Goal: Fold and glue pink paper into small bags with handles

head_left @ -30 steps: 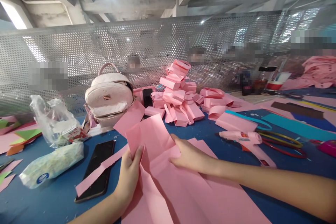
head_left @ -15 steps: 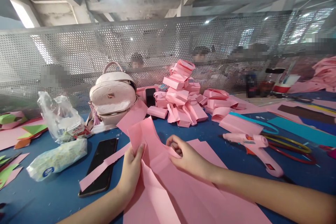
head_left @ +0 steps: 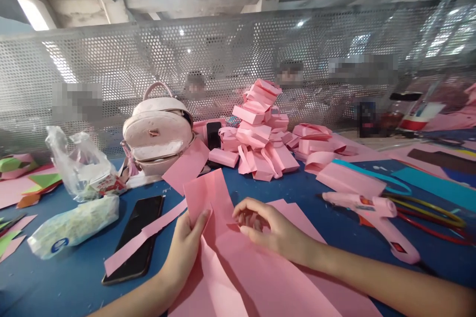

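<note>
My left hand [head_left: 188,237] is closed on a folded piece of pink paper [head_left: 208,193], thumb on the near side. The paper stands up from the hand, creased, with a long flap [head_left: 221,275] hanging toward me. At its right edge is my right hand [head_left: 260,225], fingers loosely curled and thumb apart from them, with nothing visibly gripped. Large pink sheets [head_left: 297,277] lie beneath both hands. A narrow pink strip [head_left: 145,235] crosses a black phone [head_left: 136,237] to the left.
A pile of folded pink paper pieces [head_left: 256,133] stands ahead, beside a pale pink backpack [head_left: 158,133]. Right lies a pink glue gun [head_left: 379,218] near a blue strip [head_left: 439,185]. Left are a tissue pack [head_left: 74,225] and a plastic bag [head_left: 84,168]. Behind rises a perforated metal screen [head_left: 223,49].
My right hand has let go of the paper's right edge, its thumb and fingers parting. The paper's upper part stands straighter in my left hand. The view has shifted slightly.
</note>
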`<action>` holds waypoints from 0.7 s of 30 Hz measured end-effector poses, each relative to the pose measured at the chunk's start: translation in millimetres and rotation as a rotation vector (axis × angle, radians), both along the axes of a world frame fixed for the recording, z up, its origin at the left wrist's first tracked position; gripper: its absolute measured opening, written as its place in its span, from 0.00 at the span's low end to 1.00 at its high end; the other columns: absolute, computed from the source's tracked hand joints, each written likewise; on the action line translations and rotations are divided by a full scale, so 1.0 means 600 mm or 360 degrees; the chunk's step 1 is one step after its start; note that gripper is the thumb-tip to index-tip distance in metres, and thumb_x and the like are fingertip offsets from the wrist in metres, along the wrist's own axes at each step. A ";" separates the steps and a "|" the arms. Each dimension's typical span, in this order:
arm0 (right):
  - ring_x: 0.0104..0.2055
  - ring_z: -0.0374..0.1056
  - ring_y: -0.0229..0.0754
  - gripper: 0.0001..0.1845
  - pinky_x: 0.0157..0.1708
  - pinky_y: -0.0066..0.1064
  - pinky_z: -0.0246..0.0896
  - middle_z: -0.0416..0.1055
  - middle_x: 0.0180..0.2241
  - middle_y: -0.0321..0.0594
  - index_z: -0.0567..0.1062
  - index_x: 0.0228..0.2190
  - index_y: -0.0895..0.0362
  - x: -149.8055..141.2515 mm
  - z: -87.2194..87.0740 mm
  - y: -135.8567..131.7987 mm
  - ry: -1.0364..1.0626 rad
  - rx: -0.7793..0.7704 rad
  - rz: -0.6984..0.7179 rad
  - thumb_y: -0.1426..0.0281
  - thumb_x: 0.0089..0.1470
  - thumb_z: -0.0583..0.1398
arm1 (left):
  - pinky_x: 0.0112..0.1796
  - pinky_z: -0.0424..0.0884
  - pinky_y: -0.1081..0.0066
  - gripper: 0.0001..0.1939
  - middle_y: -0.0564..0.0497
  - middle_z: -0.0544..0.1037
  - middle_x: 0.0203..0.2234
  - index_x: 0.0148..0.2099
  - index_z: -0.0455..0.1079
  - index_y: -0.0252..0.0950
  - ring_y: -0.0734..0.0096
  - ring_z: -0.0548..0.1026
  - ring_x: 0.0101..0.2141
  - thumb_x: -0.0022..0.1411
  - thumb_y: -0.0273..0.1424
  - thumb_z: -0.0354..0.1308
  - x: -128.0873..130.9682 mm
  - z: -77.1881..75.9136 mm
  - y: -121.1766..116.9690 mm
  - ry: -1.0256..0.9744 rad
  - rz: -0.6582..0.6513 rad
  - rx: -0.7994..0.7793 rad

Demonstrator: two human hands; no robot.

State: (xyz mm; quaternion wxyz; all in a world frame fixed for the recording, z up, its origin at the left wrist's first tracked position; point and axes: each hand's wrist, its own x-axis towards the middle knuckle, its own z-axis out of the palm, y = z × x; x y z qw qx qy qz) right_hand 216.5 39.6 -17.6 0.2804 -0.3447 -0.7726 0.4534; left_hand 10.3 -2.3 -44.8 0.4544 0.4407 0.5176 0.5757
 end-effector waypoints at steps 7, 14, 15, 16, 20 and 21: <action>0.34 0.65 0.38 0.10 0.32 0.26 0.60 0.73 0.37 0.39 0.78 0.38 0.55 0.003 0.000 0.002 -0.0093 0.0044 -0.0014 0.66 0.58 0.58 | 0.30 0.71 0.72 0.18 0.50 0.77 0.25 0.33 0.75 0.34 0.65 0.74 0.29 0.59 0.46 0.64 0.000 -0.003 -0.002 0.0036 -0.0297 -0.0115; 0.29 0.67 0.35 0.10 0.30 0.25 0.59 0.78 0.31 0.35 0.80 0.33 0.56 0.007 0.010 0.009 -0.0247 0.0101 -0.0037 0.76 0.50 0.59 | 0.27 0.71 0.73 0.19 0.50 0.75 0.23 0.30 0.74 0.34 0.67 0.73 0.26 0.60 0.45 0.63 0.005 -0.004 -0.007 0.0096 -0.0528 -0.0116; 0.28 0.67 0.35 0.09 0.29 0.25 0.59 0.77 0.30 0.34 0.80 0.32 0.55 0.008 0.015 0.009 -0.0300 0.0141 -0.0043 0.76 0.49 0.61 | 0.27 0.71 0.73 0.18 0.50 0.76 0.23 0.30 0.75 0.34 0.66 0.73 0.26 0.61 0.45 0.63 0.006 -0.005 -0.008 0.0108 -0.0548 -0.0115; 0.28 0.67 0.35 0.08 0.29 0.25 0.58 0.77 0.29 0.33 0.80 0.30 0.55 0.008 0.020 0.007 -0.0367 0.0194 -0.0051 0.76 0.48 0.62 | 0.27 0.70 0.74 0.18 0.50 0.76 0.23 0.30 0.75 0.34 0.66 0.73 0.26 0.61 0.45 0.62 0.006 -0.007 -0.009 0.0129 -0.0553 -0.0114; 0.29 0.68 0.35 0.07 0.28 0.26 0.53 0.77 0.29 0.31 0.80 0.27 0.54 0.007 0.036 0.001 -0.0628 0.0475 -0.0048 0.77 0.46 0.64 | 0.25 0.68 0.76 0.21 0.50 0.75 0.22 0.28 0.74 0.33 0.67 0.72 0.26 0.62 0.47 0.61 0.006 -0.012 -0.012 0.0235 -0.0537 -0.0106; 0.30 0.68 0.36 0.06 0.28 0.27 0.52 0.77 0.29 0.31 0.80 0.27 0.53 0.007 0.038 0.000 -0.0655 0.0528 -0.0048 0.76 0.47 0.65 | 0.26 0.69 0.76 0.21 0.49 0.75 0.22 0.29 0.74 0.33 0.67 0.72 0.26 0.62 0.47 0.60 0.006 -0.013 -0.013 0.0253 -0.0550 -0.0109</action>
